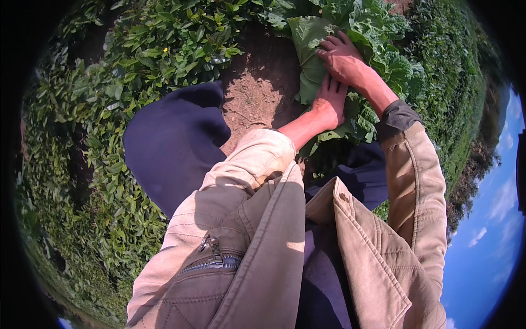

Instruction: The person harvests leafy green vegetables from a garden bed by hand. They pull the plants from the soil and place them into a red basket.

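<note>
My right hand [343, 61] lies on a large, broad green leaf [306, 53] of a leafy plant, its fingers apart and slightly bent. Just below it, my left hand [331, 103] reaches in from the left with its fingers pointing up the picture; its fingertips are hidden at the heel of the right hand. It touches the lower part of the leaves, and whether it grips a stem or a leaf cannot be told. Crinkled leaves [380, 37] of the leafy plant spread above and to the right of both hands.
Bare brown soil [252, 98] shows between my knees, left of the leaves. Dense low shrubs [164, 45] stand on the left, and another green row [448, 74] runs along the right. My dark trouser leg [176, 144] is bent beside the shrubs.
</note>
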Available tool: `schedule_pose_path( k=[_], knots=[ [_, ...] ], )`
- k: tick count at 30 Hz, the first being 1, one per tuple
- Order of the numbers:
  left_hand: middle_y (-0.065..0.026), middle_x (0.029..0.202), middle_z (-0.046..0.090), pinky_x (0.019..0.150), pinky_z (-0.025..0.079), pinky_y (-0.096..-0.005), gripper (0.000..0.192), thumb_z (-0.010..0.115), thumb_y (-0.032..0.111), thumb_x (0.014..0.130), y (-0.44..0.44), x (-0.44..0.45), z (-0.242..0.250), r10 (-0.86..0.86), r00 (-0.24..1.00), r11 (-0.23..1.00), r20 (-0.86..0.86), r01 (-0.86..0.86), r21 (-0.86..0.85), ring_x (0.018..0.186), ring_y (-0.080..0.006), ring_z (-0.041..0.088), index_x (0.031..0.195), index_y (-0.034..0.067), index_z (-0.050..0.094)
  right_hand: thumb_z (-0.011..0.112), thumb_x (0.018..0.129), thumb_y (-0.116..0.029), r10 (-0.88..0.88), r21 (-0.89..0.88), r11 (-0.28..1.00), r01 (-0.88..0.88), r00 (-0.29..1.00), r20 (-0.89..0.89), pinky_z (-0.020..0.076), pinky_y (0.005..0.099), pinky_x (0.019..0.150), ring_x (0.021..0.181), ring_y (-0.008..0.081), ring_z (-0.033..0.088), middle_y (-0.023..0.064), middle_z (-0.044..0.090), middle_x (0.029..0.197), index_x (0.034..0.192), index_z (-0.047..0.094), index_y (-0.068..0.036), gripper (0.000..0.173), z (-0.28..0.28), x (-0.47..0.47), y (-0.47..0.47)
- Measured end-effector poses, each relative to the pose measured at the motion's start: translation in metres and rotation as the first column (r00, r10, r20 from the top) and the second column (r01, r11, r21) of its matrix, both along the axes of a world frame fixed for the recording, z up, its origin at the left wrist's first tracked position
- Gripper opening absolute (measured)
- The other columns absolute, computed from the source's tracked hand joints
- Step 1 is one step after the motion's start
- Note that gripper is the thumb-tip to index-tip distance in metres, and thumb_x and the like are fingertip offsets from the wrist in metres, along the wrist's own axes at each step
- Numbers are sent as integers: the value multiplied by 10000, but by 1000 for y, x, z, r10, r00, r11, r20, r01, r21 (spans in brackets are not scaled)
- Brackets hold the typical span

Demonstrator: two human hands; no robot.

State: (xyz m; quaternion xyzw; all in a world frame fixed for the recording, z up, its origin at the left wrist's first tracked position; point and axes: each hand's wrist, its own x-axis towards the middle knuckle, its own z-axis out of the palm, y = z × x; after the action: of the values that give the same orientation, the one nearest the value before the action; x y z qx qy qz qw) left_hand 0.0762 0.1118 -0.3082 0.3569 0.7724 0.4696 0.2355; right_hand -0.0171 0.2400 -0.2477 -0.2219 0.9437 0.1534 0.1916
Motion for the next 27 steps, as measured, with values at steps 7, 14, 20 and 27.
schedule_pose_path(
  k=[7,14,20,27],
  knots=[
    [-321,1664,213,1220,367,-506,900,733,203,841,-21,-16,-10,-30,996,996,-80,24,-80,1541,-486,232,1595,-14,294,682,912,-199,-240,-443,882,161,962,-128,400,527,1161,1192,312,624,119,693,1160,1180,725,-86,293,91,90,-45],
    [-297,1233,618,960,517,-567,469,623,158,872,-52,-35,46,-13,998,945,-68,-10,-328,1134,-495,630,1284,-40,515,688,813,-15,-606,-593,680,432,786,-122,519,518,742,918,411,645,161,611,971,1125,670,-101,324,128,259,-39],
    [-229,1299,671,927,550,-390,660,717,187,916,-59,-54,72,-107,988,983,108,122,-138,1095,-314,691,1485,-49,481,714,839,-55,-748,-733,534,422,640,-177,560,451,719,841,355,688,117,655,900,1025,753,-118,201,159,369,-2],
    [-44,883,746,638,522,-268,261,713,138,974,-62,-46,143,-44,886,993,462,89,-77,702,-114,658,1185,-16,715,702,982,-230,-979,-872,204,445,78,-190,577,375,865,1002,289,718,161,688,1163,1328,683,-39,395,188,496,18]
  ],
)
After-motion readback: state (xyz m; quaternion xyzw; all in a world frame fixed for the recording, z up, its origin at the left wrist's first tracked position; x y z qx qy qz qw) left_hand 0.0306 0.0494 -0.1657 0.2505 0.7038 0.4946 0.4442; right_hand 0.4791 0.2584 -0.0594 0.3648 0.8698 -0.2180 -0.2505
